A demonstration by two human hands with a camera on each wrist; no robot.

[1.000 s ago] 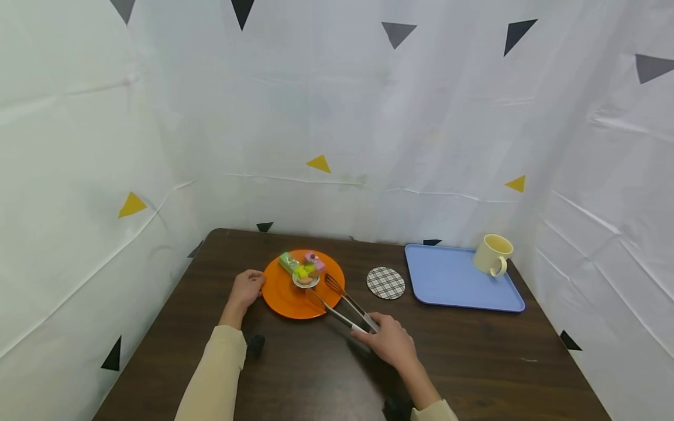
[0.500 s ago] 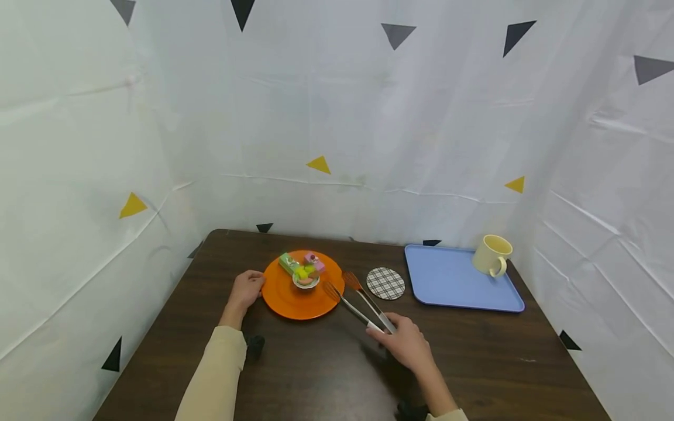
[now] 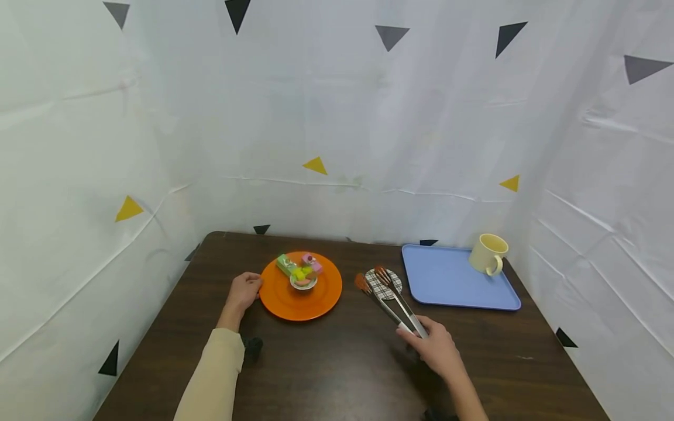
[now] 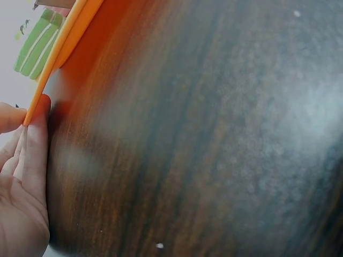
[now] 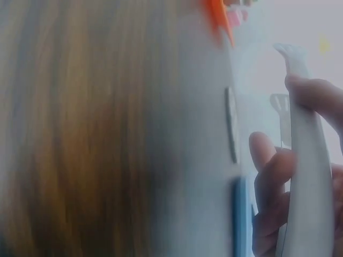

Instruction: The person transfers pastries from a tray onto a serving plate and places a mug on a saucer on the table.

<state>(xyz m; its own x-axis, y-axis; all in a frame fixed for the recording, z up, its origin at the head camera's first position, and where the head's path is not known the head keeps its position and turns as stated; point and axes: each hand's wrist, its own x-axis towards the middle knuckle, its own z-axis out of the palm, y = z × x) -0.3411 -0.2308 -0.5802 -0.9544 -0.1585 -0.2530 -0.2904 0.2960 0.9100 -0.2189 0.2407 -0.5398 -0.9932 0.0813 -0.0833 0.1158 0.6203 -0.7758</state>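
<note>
My left hand (image 3: 245,290) pinches the rim of an orange plate (image 3: 284,304); the left wrist view shows the thumb above the edge and a finger beneath it. On the plate are a small white bowl (image 3: 303,286) with yellow and brownish pieces, a green block-like piece (image 3: 286,265) and a pink one (image 3: 312,262). My right hand (image 3: 437,345) holds metal tongs (image 3: 402,310) by their arms, the tips parted with nothing between them. Those tips hang over or near a round checked coaster (image 3: 391,288); the exact height is unclear.
A blue tray (image 3: 442,286) lies at the back right of the dark wooden table (image 3: 326,374). On its far right side stands a pale yellow mug (image 3: 488,254). White sheeting with printed triangles surrounds the table at the back and sides.
My right hand has moved right with the tongs, from over the plate to the coaster. My left hand stays at the plate's rim, and the things on the plate look unchanged.
</note>
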